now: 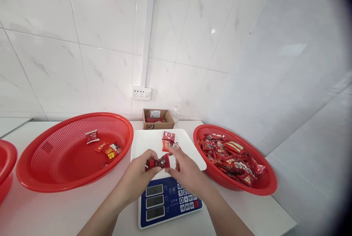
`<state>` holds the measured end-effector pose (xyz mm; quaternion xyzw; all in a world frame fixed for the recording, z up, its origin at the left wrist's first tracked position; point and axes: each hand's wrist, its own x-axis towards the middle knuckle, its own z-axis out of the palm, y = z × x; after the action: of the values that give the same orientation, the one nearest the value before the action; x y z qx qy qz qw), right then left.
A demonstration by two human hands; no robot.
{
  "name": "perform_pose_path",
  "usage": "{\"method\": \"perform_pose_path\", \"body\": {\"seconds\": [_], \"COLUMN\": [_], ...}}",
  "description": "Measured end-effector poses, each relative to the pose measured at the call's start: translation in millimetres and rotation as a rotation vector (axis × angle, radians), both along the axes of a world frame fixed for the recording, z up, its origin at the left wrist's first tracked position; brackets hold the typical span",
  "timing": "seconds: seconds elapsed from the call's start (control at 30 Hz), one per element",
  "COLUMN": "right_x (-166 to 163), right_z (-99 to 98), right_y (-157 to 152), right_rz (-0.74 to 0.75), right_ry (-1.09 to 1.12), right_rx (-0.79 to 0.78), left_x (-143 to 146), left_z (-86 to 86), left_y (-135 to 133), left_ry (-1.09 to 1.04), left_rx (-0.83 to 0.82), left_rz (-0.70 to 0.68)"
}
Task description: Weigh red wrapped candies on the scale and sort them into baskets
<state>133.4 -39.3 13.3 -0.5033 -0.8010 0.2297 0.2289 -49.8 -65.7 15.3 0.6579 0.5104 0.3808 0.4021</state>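
My left hand is closed on a small red snack packet, pinched between thumb and fingers above the scale's front edge. Close on its right, my right hand is curled, its thumb and forefinger apart. A bit of red shows inside that curl, too hidden to make out. Beneath both hands is a digital scale with a blue keypad panel and a white pan. On the pan, just beyond my right fingers, lie a dark red packet and orange-red ones, partly covered by the fingers.
Right of the scale, a red basket holds many red packets. A larger red basket at left has a few packets. Another basket rim shows at the far left. Behind the pan, a cardboard box stands near the tiled wall.
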Motion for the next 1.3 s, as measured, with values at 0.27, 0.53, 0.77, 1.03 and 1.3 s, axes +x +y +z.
{"method": "perform_pose_path", "body": {"seconds": [0.27, 0.53, 0.77, 1.03, 1.3], "right_x": [8, -5, 6, 0, -11], "right_z": [-7.7, -18.9, -8.0, 4.4, -7.0], "right_y": [80, 87, 66, 9, -6], "right_rz": [-0.23, -0.074, -0.13, 0.204, 0.133], "right_ry": [-0.31, -0.275, -0.059, 0.259, 0.245], "right_rx": [0.122, 0.053, 0.117, -0.176, -0.175], "left_x": [-22, -23, -25, -14, -9], "left_z": [11.7, 12.5, 11.6, 6.4, 6.7], "left_y": [2, 1, 3, 1, -1], "left_ry": [-0.058, -0.05, -0.047, -0.004, 0.083], "left_rx": [0.105, 0.095, 0.1, 0.048, -0.017], "left_rz": [0.183, 0.177, 0.172, -0.1, -0.184]}}
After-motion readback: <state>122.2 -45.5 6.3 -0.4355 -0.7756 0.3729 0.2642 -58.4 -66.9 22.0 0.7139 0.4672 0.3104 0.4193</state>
